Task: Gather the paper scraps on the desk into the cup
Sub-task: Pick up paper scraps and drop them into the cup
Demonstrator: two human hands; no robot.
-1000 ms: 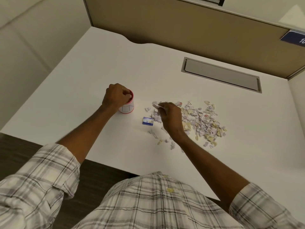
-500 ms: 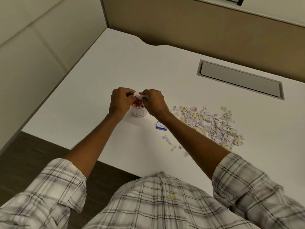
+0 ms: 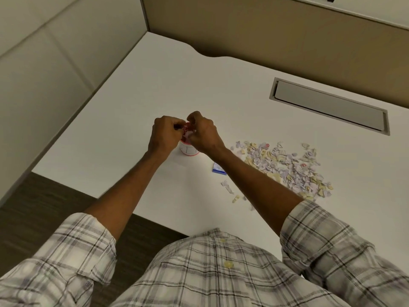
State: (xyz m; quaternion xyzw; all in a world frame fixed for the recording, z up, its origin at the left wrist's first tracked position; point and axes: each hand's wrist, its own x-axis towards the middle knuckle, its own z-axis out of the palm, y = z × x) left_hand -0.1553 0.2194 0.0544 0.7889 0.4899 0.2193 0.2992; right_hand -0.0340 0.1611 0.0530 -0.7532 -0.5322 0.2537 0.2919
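A small white cup with a red rim (image 3: pixel 188 150) stands on the white desk (image 3: pixel 141 100). My left hand (image 3: pixel 164 135) grips its rim from the left. Over the cup's mouth my right hand (image 3: pixel 203 134) has its fingers curled and pinches pale paper scraps (image 3: pixel 188 135); the hands hide most of the opening. To the right of the cup, a wide pile of torn paper scraps (image 3: pixel 285 165) lies on the desk. A few stray scraps (image 3: pixel 228 187) sit nearer the front edge.
A small blue card (image 3: pixel 219 169) lies between the cup and the pile, partly under my right forearm. A grey cable hatch (image 3: pixel 329 105) is set into the desk at the back right. Partition walls (image 3: pixel 265 34) close the back and left sides.
My right hand left the pile with scraps and moved left to the cup's mouth. My left hand stayed on the cup. The camera view shifted to the left.
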